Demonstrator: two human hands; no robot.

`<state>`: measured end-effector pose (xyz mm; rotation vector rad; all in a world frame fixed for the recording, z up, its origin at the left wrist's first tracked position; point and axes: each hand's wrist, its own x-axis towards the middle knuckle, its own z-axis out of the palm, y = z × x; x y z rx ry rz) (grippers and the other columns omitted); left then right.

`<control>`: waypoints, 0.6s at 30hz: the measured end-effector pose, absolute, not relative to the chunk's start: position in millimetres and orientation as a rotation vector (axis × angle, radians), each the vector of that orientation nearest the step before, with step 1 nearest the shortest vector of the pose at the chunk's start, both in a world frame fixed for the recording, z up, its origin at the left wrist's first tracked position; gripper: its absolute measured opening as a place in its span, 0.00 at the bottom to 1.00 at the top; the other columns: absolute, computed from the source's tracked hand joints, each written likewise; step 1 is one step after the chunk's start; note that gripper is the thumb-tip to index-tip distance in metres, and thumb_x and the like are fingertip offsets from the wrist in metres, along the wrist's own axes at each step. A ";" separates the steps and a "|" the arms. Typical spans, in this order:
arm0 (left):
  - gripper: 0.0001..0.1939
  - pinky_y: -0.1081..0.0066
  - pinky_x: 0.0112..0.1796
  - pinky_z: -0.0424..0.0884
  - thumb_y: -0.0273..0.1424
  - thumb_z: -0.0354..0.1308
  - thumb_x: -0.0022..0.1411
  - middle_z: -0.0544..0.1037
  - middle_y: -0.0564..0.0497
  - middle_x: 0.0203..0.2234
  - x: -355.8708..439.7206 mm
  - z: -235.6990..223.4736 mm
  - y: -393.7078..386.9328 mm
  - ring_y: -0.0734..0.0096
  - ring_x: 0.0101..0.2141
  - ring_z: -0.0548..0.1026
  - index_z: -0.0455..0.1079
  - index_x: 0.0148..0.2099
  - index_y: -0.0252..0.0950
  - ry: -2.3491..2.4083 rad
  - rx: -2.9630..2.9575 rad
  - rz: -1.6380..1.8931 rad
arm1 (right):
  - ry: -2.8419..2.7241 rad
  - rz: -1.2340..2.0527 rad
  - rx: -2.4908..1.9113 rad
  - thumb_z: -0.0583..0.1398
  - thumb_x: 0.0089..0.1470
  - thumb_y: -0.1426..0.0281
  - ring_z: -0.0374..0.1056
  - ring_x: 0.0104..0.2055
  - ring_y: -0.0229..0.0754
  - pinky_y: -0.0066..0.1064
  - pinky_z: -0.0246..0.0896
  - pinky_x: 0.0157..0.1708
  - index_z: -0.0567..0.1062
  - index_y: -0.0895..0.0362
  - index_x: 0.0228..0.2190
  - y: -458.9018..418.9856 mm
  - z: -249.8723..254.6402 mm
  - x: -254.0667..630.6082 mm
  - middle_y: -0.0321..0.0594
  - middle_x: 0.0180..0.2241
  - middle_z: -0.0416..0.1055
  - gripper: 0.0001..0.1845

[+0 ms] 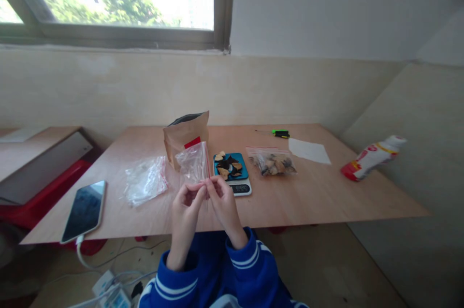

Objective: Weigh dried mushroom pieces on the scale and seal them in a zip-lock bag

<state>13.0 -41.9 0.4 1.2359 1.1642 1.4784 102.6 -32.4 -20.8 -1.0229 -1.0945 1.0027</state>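
Observation:
My left hand (185,206) and my right hand (222,200) are raised together over the near edge of the wooden table (319,197). Both pinch the lower edge of a small clear zip bag (194,162) with a red strip, held upright between them. Behind the bag stands a brown paper pouch (184,136), open at the top. To its right a small blue kitchen scale (232,170) carries several dark and tan pieces. Further right lies a filled clear zip bag (273,163).
A pile of empty clear bags (145,181) lies left of my hands. A phone (84,210) on a charging cable rests at the table's left corner. A green marker (281,133) and white paper (310,150) lie at the back right. A white bottle (371,157) lies beyond the right edge.

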 end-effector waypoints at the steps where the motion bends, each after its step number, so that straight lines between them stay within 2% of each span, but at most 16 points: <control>1: 0.10 0.72 0.30 0.72 0.37 0.63 0.52 0.77 0.52 0.23 9.9 1.0 -42.1 0.70 0.27 0.76 0.70 0.30 0.35 1.178 1.259 1.483 | -1.076 1.017 -1.024 0.57 0.57 0.56 0.70 0.30 0.38 0.28 0.64 0.31 0.71 0.55 0.31 -32.0 -23.1 103.9 0.37 0.27 0.72 0.15; 4: 0.09 0.73 0.28 0.69 0.36 0.61 0.54 0.74 0.55 0.22 -0.2 1.9 -42.5 0.73 0.24 0.73 0.68 0.30 0.35 1.412 1.291 1.711 | -0.984 1.041 -1.081 0.57 0.55 0.53 0.67 0.23 0.37 0.28 0.62 0.25 0.68 0.55 0.28 -27.2 -33.3 109.2 0.34 0.23 0.69 0.17; 7: 0.07 0.71 0.30 0.69 0.32 0.60 0.55 0.72 0.55 0.24 -7.0 0.3 -41.8 0.72 0.27 0.72 0.65 0.29 0.37 1.676 1.350 2.029 | -0.984 0.983 -1.193 0.60 0.52 0.53 0.65 0.22 0.36 0.27 0.61 0.24 0.65 0.55 0.24 -23.2 -44.6 112.7 0.31 0.20 0.66 0.19; 9: 0.07 0.66 0.37 0.70 0.31 0.59 0.55 0.73 0.51 0.29 -9.7 -2.1 -39.6 0.68 0.33 0.74 0.63 0.28 0.37 1.776 1.483 2.102 | -1.126 0.988 -1.226 0.59 0.54 0.55 0.66 0.23 0.37 0.28 0.62 0.26 0.66 0.55 0.24 -24.8 -49.3 114.3 0.32 0.20 0.67 0.18; 11: 0.08 0.59 0.45 0.69 0.30 0.58 0.55 0.75 0.45 0.39 -12.3 -5.0 -35.1 0.61 0.44 0.74 0.61 0.28 0.38 1.833 1.622 2.096 | -1.319 1.020 -1.227 0.56 0.57 0.55 0.68 0.26 0.38 0.29 0.63 0.29 0.68 0.56 0.26 -28.9 -51.1 118.3 0.34 0.23 0.70 0.18; 13: 0.09 0.53 0.52 0.66 0.29 0.57 0.55 0.74 0.42 0.48 -15.0 -9.0 -28.0 0.55 0.54 0.70 0.58 0.28 0.39 1.792 1.746 2.042 | -1.475 0.995 -1.219 0.54 0.60 0.55 0.70 0.33 0.39 0.31 0.66 0.34 0.72 0.56 0.30 -31.8 -51.5 128.2 0.38 0.29 0.72 0.18; 14: 0.09 0.51 0.53 0.65 0.28 0.56 0.55 0.75 0.42 0.49 -16.3 -11.6 -23.4 0.54 0.57 0.68 0.57 0.28 0.40 1.733 1.794 1.996 | -1.514 0.943 -1.220 0.53 0.61 0.56 0.71 0.38 0.40 0.32 0.67 0.39 0.73 0.56 0.33 -31.7 -52.1 136.0 0.40 0.34 0.73 0.18; 16: 0.07 0.49 0.54 0.65 0.27 0.53 0.55 0.78 0.44 0.47 -17.6 -18.0 -13.0 0.54 0.58 0.68 0.56 0.29 0.40 1.583 1.862 1.910 | -1.530 0.765 -1.254 0.53 0.62 0.57 0.68 0.49 0.43 0.37 0.64 0.50 0.74 0.54 0.41 -26.9 -55.1 156.8 0.44 0.44 0.71 0.16; 18: 0.08 0.49 0.54 0.65 0.26 0.51 0.55 0.80 0.45 0.42 -16.1 -24.7 -2.3 0.56 0.55 0.72 0.54 0.29 0.41 1.454 1.879 1.888 | -1.542 0.560 -1.335 0.56 0.60 0.59 0.60 0.60 0.47 0.44 0.55 0.60 0.71 0.52 0.49 -16.6 -61.0 181.5 0.47 0.54 0.66 0.18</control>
